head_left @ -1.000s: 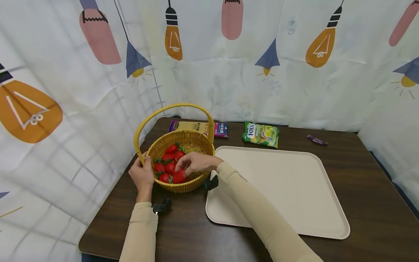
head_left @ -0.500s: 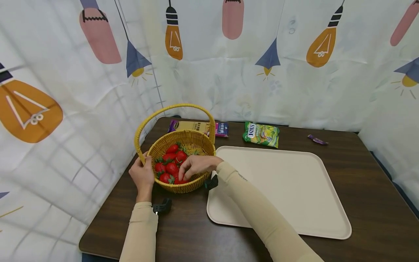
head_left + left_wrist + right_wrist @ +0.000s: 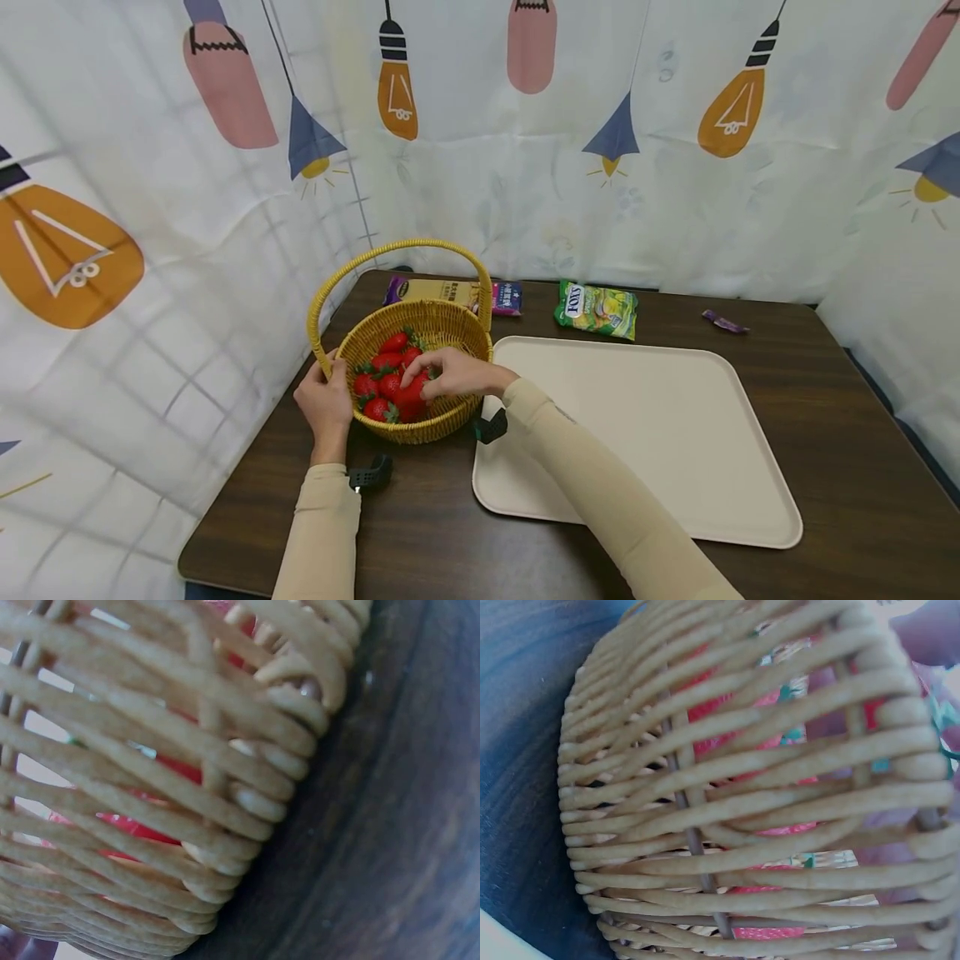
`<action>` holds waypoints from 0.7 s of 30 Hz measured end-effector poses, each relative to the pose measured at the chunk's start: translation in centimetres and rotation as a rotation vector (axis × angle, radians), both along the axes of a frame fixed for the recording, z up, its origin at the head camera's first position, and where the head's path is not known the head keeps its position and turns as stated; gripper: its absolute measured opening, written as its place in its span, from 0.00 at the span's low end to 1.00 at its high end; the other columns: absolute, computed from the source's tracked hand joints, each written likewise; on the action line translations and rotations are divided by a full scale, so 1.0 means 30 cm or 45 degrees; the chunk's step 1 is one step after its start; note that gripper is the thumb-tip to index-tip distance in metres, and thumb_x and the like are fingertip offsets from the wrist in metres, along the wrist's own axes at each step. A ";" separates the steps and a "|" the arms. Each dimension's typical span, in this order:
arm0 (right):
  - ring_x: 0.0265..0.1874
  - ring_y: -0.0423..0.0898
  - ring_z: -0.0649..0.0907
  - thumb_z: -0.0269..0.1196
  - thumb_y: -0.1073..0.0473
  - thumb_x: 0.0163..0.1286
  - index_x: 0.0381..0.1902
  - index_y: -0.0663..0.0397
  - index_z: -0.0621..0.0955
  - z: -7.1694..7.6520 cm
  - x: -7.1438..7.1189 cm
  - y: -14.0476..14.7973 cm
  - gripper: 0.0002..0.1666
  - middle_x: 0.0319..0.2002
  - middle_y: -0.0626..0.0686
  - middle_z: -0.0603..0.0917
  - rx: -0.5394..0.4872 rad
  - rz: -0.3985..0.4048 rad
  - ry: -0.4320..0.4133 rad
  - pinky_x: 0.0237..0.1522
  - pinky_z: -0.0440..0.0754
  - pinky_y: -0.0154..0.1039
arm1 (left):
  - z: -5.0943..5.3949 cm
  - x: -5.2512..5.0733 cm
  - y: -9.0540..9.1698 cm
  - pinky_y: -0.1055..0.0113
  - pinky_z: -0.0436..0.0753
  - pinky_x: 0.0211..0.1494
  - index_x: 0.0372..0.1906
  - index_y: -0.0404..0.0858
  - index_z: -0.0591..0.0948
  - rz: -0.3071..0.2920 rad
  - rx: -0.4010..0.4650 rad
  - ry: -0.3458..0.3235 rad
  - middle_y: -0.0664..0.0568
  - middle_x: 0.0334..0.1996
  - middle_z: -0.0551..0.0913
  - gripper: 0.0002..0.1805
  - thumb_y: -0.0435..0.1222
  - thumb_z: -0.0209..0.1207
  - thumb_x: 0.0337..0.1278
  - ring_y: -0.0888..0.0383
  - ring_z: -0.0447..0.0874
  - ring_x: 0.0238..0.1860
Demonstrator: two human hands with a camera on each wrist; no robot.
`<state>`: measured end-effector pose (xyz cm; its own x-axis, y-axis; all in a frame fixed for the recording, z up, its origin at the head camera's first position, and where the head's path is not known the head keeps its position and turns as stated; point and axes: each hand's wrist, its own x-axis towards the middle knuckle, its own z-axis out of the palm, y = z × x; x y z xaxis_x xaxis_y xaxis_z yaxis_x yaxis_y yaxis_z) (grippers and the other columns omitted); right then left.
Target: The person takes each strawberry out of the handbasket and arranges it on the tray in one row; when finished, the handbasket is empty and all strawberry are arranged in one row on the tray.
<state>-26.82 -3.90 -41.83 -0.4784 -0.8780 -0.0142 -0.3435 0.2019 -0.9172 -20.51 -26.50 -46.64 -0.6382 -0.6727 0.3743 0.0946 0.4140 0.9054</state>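
Note:
A yellow wicker basket (image 3: pixel 416 432) with a tall arched handle stands at the left of the table and contains several red strawberries (image 3: pixel 366 385) with green caps. My left hand (image 3: pixel 327 407) grips its left rim near the foot of the handle. Reaching in over the right rim, my right hand (image 3: pixel 459 373) pinches a strawberry (image 3: pixel 411 402) at the front of the pile; its fingertips partly cover the fruit. Both wrist views are filled by the woven basket wall (image 3: pixel 150 780), with red fruit glimpsed through the gaps.
A beige tray (image 3: pixel 637 433) lies right of the basket, partly under my right forearm. Behind are a purple-and-gold snack packet (image 3: pixel 442 290), a green FOX'S candy bag (image 3: pixel 596 309) and a small purple wrapped sweet (image 3: pixel 724 322). Patterned curtains (image 3: pixel 525 208) hang behind the dark table (image 3: pixel 427 533).
My right hand dipped lower into the strawberries, then came up slightly, with one strawberry now showing more under its fingers. My left hand has stayed on the basket rim.

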 end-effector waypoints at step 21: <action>0.41 0.48 0.78 0.64 0.58 0.65 0.51 0.51 0.82 -0.013 0.080 0.190 0.16 0.52 0.49 0.81 -0.310 -0.437 0.000 0.41 0.77 0.39 | -0.007 -0.003 -0.003 0.74 0.70 0.37 0.49 0.36 0.86 0.005 0.024 0.009 0.41 0.43 0.86 0.16 0.39 0.55 0.66 0.64 0.75 0.33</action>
